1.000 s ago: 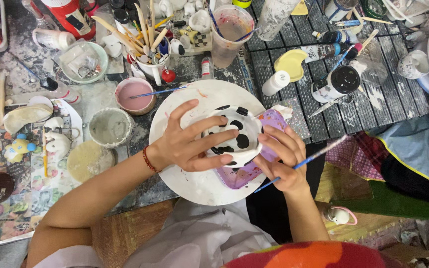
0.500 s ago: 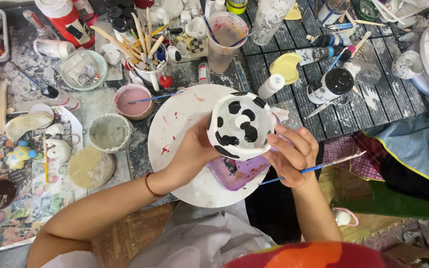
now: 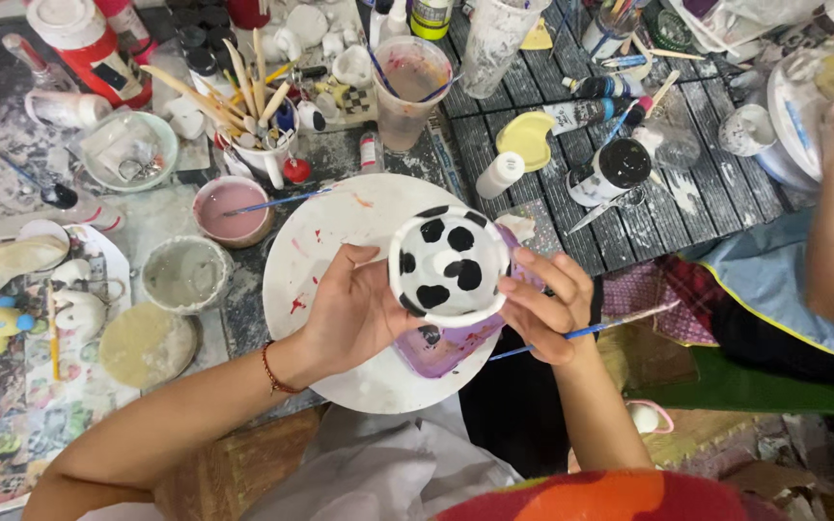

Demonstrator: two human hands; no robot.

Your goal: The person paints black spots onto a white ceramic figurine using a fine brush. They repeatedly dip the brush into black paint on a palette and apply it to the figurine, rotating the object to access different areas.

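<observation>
Cup (image 3: 449, 262), white with black spots, sits cupped in our left hand (image 3: 354, 314) over the white plate (image 3: 325, 241). Right hand (image 3: 547, 309) fingers steady its rim while pinching a blue brush (image 3: 581, 331); we judge spot-painting underway.

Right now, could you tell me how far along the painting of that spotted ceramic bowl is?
Done: the white bowl already carries several black spots on its underside. In hand: the left hand cradles it upside down over the round white board, while the right hand steadies its rim and holds a blue-handled brush. Left: white gaps remain between spots; the inside cannot be seen.
</observation>
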